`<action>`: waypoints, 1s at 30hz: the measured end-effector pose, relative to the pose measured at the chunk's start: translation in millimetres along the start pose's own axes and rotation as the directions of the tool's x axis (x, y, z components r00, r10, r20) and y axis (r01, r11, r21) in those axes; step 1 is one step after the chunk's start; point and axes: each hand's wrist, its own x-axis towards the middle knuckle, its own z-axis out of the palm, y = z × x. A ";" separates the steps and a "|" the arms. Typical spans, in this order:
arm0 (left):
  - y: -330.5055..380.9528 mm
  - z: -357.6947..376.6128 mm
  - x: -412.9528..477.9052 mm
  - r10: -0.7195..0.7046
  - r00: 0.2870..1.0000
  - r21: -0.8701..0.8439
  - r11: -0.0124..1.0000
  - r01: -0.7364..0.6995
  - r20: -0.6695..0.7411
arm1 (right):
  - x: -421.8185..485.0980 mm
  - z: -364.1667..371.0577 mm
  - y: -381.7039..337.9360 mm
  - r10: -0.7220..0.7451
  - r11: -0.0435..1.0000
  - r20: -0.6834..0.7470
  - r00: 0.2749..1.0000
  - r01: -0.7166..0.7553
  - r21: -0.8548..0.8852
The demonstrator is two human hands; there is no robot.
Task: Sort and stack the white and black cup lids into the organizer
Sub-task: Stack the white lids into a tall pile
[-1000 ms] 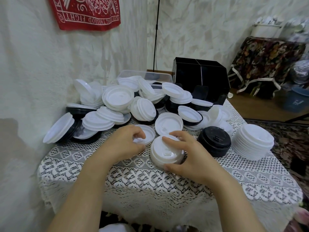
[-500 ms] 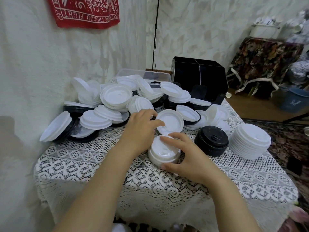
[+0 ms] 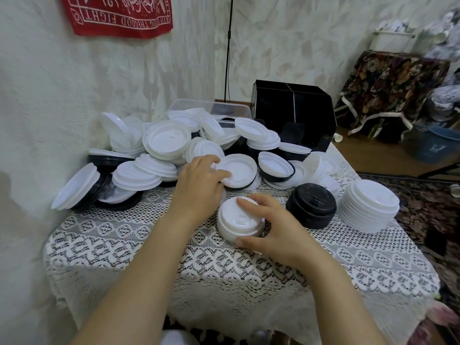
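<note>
The right hand [image 3: 276, 227] has its fingers curled round a short white stack [image 3: 236, 220] in the middle of the tabletop [image 3: 124, 232], index on top and thumb on the near side. At 12 o'clock from it, the left hand [image 3: 199, 185] pinches a loose lid [image 3: 239, 168] at the edge of the pile [image 3: 159, 145]. At 3 o'clock sit a black stack [image 3: 311, 205] and, beyond it, a tall stack [image 3: 368, 207]. The organizer [image 3: 293, 108] stands at 1 o'clock.

I see pale textured walls [image 3: 49, 83], a red banner [image 3: 117, 16] hung high. A floral cloth [image 3: 393, 83] drapes what may be a cabinet, beside a patterned rug [image 3: 423, 215].
</note>
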 end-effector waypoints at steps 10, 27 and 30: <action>15.3 -42.9 -20.2 -0.070 0.888 -0.302 0.926 0.227 0.454 | 4.7 -0.7 2.1 0.031 0.996 -0.013 0.999 -0.030 0.087; 5.1 -6.0 -0.4 0.063 0.982 0.031 0.997 -0.070 0.177 | 1.6 0.5 -1.9 0.058 0.996 -0.047 0.997 -0.055 0.071; 4.9 -2.2 2.6 0.111 0.988 0.000 0.994 -0.112 0.105 | 1.8 0.6 -1.2 0.050 0.997 -0.047 0.998 -0.047 0.055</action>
